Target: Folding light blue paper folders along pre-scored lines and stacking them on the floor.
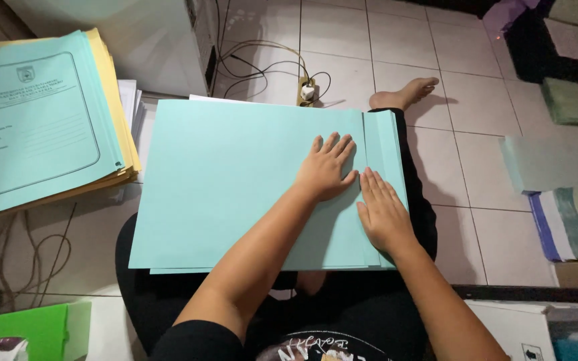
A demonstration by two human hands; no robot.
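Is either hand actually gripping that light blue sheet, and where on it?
Neither grips. The left hand and right hand press flat, fingers open, on the light blue sheet near its folded right edge.

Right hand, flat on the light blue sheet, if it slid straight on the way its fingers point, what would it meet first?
The right hand would probably cross the folded strip of the light blue sheet first.

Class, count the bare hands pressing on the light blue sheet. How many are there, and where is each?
2. The left hand lies flat near the middle-right of the light blue sheet; the right hand presses beside it, on the fold near the right edge. None looks hidden.
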